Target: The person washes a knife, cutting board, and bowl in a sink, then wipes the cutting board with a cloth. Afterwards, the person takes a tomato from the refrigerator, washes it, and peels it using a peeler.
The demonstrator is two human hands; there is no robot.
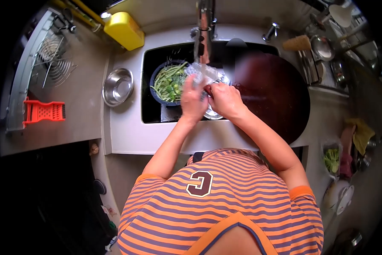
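Over the sink, my right hand is closed round the dark reddish handle of what looks like a wide-bladed knife. Its pale blade lies under the tap's splashing water. My left hand is right beside the blade, fingers upward and smeared by motion. To its left, a dark colander holds green beans and leafy greens. Below my hands, a shiny metal bowl shows in part. The tap comes down from the back edge.
A large round dark board covers the sink's right side. On the left stand a metal bowl, a yellow bottle and an orange grater. Knives and utensils stand at the right, with bagged greens nearer.
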